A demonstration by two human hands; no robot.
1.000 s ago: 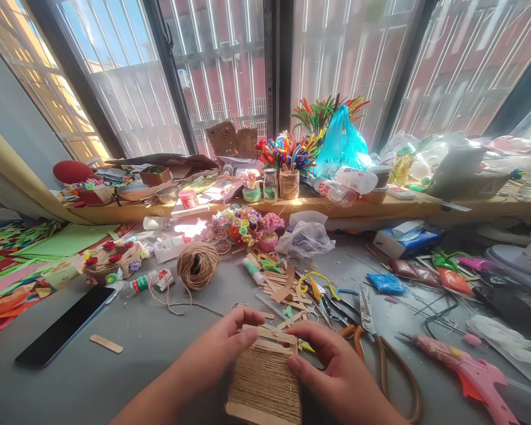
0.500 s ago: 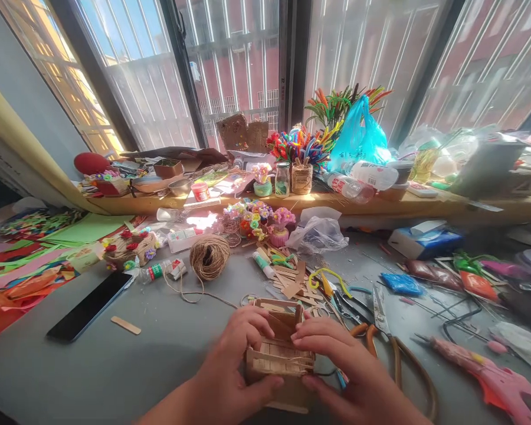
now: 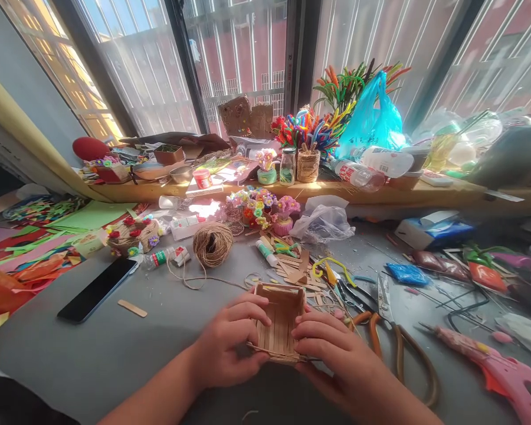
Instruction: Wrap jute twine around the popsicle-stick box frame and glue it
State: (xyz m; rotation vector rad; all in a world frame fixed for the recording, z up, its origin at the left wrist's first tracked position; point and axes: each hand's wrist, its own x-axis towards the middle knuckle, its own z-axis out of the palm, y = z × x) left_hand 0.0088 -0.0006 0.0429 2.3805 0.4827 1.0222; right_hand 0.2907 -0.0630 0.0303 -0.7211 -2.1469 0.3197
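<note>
Between my hands is a small open box made of brown craft sticks (image 3: 276, 330), tilted so that its slatted inside faces me. My left hand (image 3: 232, 336) grips its left wall, fingertips over the rim and thumb at the near edge. On the opposite wall, my right hand (image 3: 330, 348) holds it the same way, with the thumb low and partly hidden. A ball of jute twine (image 3: 212, 244) lies beyond the left hand, its loose strand trailing toward the box. Several flat craft sticks (image 3: 292, 265) are heaped behind the box.
Scissors (image 3: 384, 301), pliers (image 3: 358, 298) and a pink glue gun (image 3: 491, 366) lie to the right. At the left are a phone (image 3: 97, 289) and a single craft stick (image 3: 133, 308). Pipe cleaners, a blue bag (image 3: 371, 121) and bottles crowd the windowsill (image 3: 230, 198).
The box has tipped, showing more of its slatted inside and less of its near outer side. Both hands still hold it. The camera view has shifted slightly.
</note>
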